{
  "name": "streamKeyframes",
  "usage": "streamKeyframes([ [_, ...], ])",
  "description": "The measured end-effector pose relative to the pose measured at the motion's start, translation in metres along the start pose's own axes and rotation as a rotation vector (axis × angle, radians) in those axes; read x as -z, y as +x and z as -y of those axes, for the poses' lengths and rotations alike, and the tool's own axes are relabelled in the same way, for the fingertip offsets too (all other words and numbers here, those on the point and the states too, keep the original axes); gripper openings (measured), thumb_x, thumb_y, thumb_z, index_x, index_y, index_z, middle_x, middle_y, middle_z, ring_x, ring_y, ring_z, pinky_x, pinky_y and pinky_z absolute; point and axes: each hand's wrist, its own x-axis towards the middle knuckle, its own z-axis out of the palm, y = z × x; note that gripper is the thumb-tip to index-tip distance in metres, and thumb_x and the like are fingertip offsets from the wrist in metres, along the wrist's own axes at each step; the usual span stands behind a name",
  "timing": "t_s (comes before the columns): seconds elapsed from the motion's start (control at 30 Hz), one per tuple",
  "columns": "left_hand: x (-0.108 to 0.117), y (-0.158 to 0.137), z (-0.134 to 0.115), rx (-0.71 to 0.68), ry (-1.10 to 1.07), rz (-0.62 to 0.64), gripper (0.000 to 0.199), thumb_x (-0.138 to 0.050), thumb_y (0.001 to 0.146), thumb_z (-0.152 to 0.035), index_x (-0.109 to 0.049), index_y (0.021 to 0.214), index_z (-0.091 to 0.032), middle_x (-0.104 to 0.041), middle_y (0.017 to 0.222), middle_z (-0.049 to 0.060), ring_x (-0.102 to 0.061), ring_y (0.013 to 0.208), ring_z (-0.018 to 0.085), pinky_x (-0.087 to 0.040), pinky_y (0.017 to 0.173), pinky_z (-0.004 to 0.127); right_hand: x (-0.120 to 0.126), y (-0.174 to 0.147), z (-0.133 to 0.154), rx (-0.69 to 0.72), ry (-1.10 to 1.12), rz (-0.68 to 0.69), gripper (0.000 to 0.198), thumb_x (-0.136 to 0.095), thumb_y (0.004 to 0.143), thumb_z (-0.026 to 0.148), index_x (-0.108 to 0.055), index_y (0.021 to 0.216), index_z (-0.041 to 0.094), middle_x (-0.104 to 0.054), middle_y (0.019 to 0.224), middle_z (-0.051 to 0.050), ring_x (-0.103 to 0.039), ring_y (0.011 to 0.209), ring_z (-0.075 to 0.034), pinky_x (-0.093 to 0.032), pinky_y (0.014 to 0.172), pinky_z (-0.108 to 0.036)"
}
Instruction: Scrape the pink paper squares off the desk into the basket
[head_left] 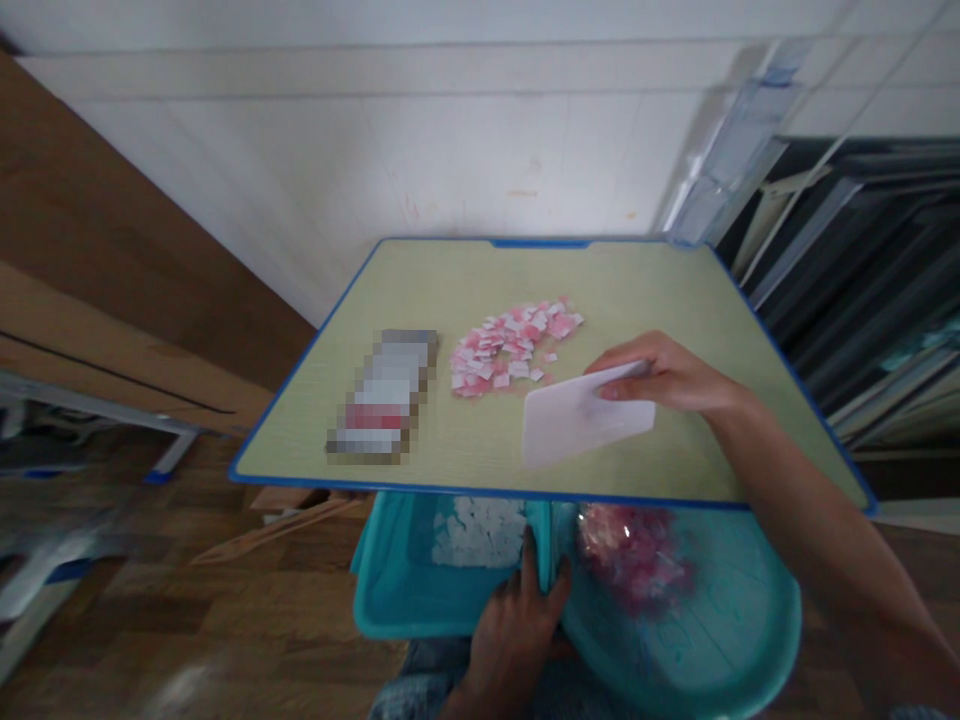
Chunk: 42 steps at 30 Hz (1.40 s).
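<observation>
My right hand (656,375) grips a flat white plastic scraper (577,420) with rounded corners, held tilted over the yellowish tabletop (420,285). Left of and beyond the scraper lies a loose pile of small pink and white square pieces (495,350). Below the table's front edge, my left hand (517,625) is closed on the right rim of a rectangular teal basin (405,600). White pieces (480,532) lie inside that basin. Against it on the right stands a round teal basin (739,620) holding a clear bag of pink pieces (634,550).
A pixelated oblong item (386,395) lies on the table's left part. A clear plastic bottle-like container (731,150) leans at the back right corner against the white wall (480,150). Dark stacked panels (877,230) stand at right. Brown board (135,240) rises at left.
</observation>
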Motion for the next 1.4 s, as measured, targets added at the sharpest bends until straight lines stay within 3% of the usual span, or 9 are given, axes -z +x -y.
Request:
streamKeyframes([
  [0.23,0.001,0.0,0.001,0.008,0.001,0.02,0.083,-0.071,0.057,-0.05,-0.037,0.13,-0.032,-0.028,0.136,0.029,-0.063,0.081,0.027,-0.052,0.065,0.035,-0.008,0.007,-0.002,0.026,-0.051,0.012,0.031,-0.061,0.072,0.033,-0.068,0.093,0.011,-0.069,0.081,-0.004,-0.061,0.068,-0.013,-0.044,0.054,-0.018],
  [0.53,0.001,0.0,0.0,0.016,0.01,0.048,0.085,-0.072,0.058,-0.049,-0.033,0.132,-0.032,-0.029,0.136,0.028,-0.063,0.082,0.027,-0.052,0.066,0.036,0.006,0.002,-0.003,-0.13,-0.032,-0.037,0.031,-0.064,0.068,0.035,-0.068,0.087,0.011,-0.068,0.075,-0.004,-0.06,0.062,-0.013,-0.044,0.051,-0.02],
  [0.8,0.004,0.0,-0.001,0.022,0.013,0.058,0.085,-0.072,0.057,-0.048,-0.034,0.131,-0.032,-0.028,0.136,0.028,-0.063,0.081,0.027,-0.052,0.065,0.036,0.02,-0.008,-0.001,-0.166,-0.065,-0.04,0.029,-0.066,0.066,0.035,-0.069,0.084,0.013,-0.067,0.07,-0.003,-0.058,0.057,-0.011,-0.042,0.048,-0.019],
  [1.03,0.006,-0.001,-0.002,0.02,0.019,0.045,0.084,-0.071,0.059,-0.049,-0.032,0.132,-0.032,-0.03,0.135,0.028,-0.064,0.081,0.026,-0.052,0.066,0.035,-0.002,0.009,-0.006,-0.109,0.05,-0.023,0.031,-0.066,0.066,0.034,-0.068,0.088,0.012,-0.068,0.078,-0.003,-0.06,0.066,-0.012,-0.045,0.055,-0.02],
  [1.4,0.008,-0.001,-0.003,0.021,0.026,0.055,0.085,-0.072,0.058,-0.047,-0.033,0.132,-0.03,-0.029,0.135,0.029,-0.064,0.08,0.027,-0.052,0.064,0.035,0.011,0.005,-0.009,-0.344,0.105,-0.067,0.03,-0.067,0.062,0.031,-0.068,0.084,0.011,-0.065,0.063,-0.002,-0.056,0.051,-0.011,-0.04,0.044,-0.019],
])
